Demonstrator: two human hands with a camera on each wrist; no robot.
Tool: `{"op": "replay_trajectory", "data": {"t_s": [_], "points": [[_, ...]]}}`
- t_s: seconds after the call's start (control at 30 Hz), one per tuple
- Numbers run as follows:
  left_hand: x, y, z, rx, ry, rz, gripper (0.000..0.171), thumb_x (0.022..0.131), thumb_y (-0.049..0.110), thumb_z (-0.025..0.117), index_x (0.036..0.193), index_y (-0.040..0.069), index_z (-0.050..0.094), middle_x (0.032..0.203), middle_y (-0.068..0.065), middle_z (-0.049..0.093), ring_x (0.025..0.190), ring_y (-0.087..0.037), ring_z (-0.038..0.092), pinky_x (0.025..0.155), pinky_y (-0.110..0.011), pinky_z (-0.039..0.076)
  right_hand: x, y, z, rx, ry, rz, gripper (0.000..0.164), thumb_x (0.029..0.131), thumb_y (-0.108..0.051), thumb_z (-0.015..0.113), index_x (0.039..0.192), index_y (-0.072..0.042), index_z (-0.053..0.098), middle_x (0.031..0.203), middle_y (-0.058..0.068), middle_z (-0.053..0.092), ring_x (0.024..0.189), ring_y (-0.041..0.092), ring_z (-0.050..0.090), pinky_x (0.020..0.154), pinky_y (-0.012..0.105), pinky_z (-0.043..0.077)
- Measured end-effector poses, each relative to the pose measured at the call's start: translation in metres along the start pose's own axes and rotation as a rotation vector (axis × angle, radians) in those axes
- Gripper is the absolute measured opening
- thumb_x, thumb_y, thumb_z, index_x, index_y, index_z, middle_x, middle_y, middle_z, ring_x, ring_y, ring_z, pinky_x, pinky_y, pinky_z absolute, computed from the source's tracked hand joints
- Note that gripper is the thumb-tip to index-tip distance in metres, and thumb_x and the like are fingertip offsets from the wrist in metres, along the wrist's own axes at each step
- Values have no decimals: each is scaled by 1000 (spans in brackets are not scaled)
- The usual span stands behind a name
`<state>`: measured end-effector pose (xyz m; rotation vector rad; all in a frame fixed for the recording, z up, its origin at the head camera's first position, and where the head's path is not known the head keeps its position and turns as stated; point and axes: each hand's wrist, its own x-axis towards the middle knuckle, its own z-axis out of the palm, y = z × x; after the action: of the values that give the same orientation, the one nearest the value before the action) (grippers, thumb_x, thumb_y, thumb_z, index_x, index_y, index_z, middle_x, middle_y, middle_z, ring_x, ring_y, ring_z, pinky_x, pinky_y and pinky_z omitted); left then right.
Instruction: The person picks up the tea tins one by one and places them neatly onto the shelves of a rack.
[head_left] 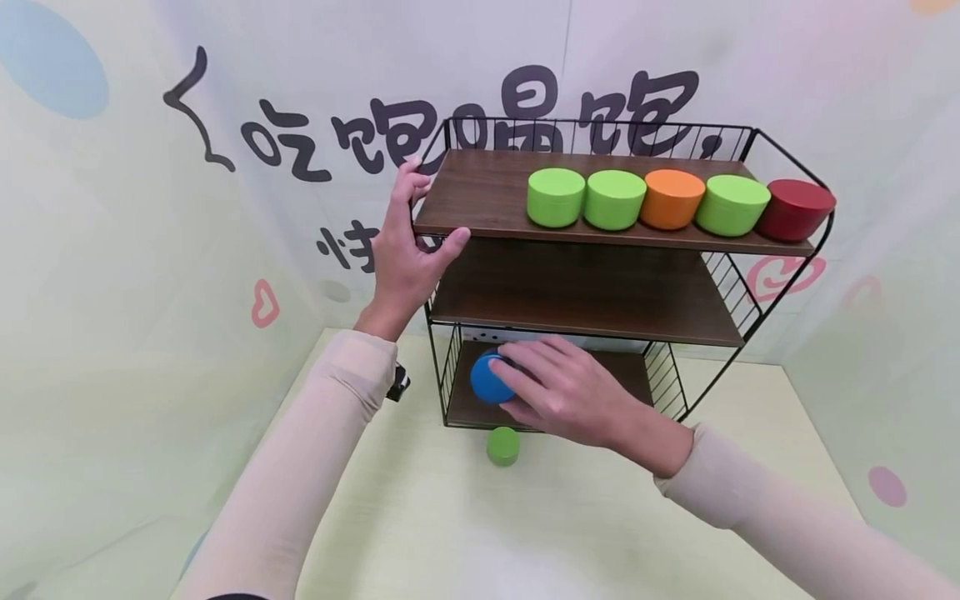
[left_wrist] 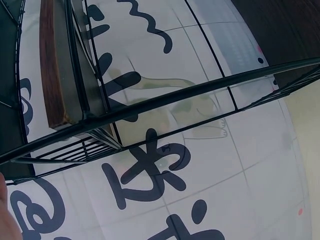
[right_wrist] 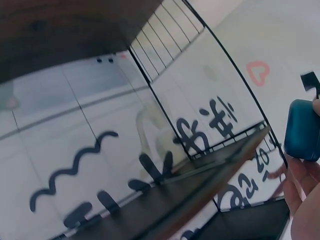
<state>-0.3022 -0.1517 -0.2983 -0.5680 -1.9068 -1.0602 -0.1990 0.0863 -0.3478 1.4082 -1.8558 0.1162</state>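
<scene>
My left hand [head_left: 408, 250] grips the left end of the wire rack's top shelf [head_left: 480, 187], thumb on the front edge and fingers at the side frame. In the left wrist view only a sliver of that hand [left_wrist: 7, 215] shows at the left edge. My right hand [head_left: 566, 387] holds a round blue tin [head_left: 490, 380] in front of the bottom shelf [head_left: 468, 408]. The right wrist view has the same blue tin [right_wrist: 301, 131] at its right edge, with fingers around it. A green tin [head_left: 503, 447] stands on the table just before the rack.
Along the top shelf stand two green tins [head_left: 556, 197], an orange tin [head_left: 673, 200], another green tin [head_left: 732, 205] and a dark red tin [head_left: 795, 210] at the right end. Below lies the brown middle shelf [head_left: 585, 292]. A small black object [head_left: 399, 383] is left of the rack.
</scene>
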Motion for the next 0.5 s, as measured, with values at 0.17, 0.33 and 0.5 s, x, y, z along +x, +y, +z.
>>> {"op": "replay_trajectory", "data": {"t_s": [0.17, 0.33, 0.5], "points": [[0, -1, -1, 10, -11, 4, 65, 83, 41, 72, 134, 11, 45, 154, 3, 41, 115, -10, 56, 59, -43, 48, 12, 10, -10, -15, 11, -8, 55, 79, -36, 83, 120, -2, 68, 116, 17, 69, 100, 30, 69, 89, 42, 54], [0, -1, -2, 20, -9, 12, 65, 84, 41, 72, 134, 11, 45, 154, 7, 41, 113, -11, 56, 58, -41, 48, 26, 20, -21, -4, 49, 4, 56, 79, -35, 84, 120, -1, 68, 117, 19, 69, 101, 32, 69, 90, 43, 54], [0, 0, -3, 37, -15, 12, 65, 84, 43, 71, 134, 11, 44, 155, 9, 39, 117, -10, 55, 60, -36, 49, 39, 29, -29, -1, 98, 3, 57, 77, -32, 86, 120, 1, 67, 114, 20, 68, 99, 33, 69, 90, 44, 54]]}}
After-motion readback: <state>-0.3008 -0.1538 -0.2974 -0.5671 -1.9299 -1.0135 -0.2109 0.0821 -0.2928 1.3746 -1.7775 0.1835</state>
